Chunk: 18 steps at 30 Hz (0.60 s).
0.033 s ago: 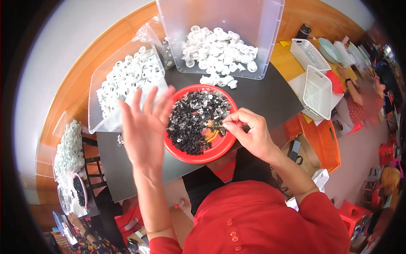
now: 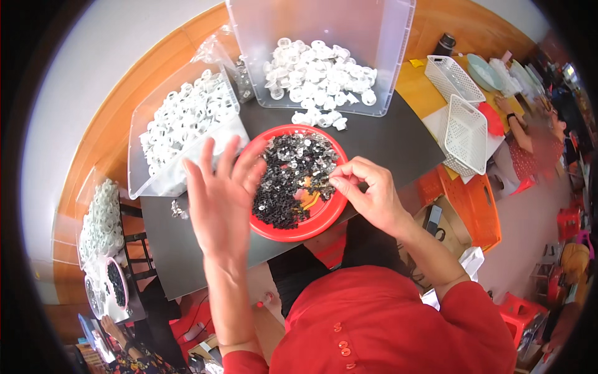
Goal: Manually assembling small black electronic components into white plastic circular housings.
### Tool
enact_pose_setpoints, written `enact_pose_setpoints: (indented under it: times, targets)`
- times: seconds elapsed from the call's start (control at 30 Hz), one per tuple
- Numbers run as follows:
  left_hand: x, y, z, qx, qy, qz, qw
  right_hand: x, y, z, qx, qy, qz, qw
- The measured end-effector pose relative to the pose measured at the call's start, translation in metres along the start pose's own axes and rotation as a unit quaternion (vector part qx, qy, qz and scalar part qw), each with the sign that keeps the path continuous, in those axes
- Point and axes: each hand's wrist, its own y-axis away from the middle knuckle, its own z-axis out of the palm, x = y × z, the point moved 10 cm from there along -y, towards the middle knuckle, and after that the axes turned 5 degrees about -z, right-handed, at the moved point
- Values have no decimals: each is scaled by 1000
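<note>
A red round basin (image 2: 288, 235) sits at the near edge of the dark table, holding many small black pieces (image 2: 277, 199) and small clear pieces (image 2: 305, 148). Part of its patterned bottom shows through. My left hand (image 2: 221, 206) is raised over the basin's left side, palm up and fingers spread, with nothing in it that I can see. At the right rim, my right hand (image 2: 374, 194) has thumb and forefinger pinched together. Whatever lies between those fingertips is too small to make out.
Behind the basin, a clear bin (image 2: 349, 28) lies tipped with white round parts (image 2: 321, 71) spilling onto the table (image 2: 398, 149). Another clear bin (image 2: 140, 168) of white parts stands left. White baskets (image 2: 467, 134) and an orange crate (image 2: 476, 212) are right. Other people sit on both sides.
My left hand has shifted slightly right and its fingers have curled a little. The right hand keeps its pinch at the basin's rim.
</note>
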Motion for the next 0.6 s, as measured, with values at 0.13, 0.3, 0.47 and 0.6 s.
enact_pose_setpoints:
  times: [0.13,0.3,0.47,0.6]
  targets:
    - [-24,60,54,-120,63,18,991,31,-6,-33,32,90,35,995]
    - [30,170,101,-282,86,132,946,67,-38,-38,5,172,17,985]
    - [43,208,96,-411,113,297,854,86,-62,-23,-11,241,4,970]
    - [49,192,112,-276,113,215,930,112,-70,-14,-33,297,22,954]
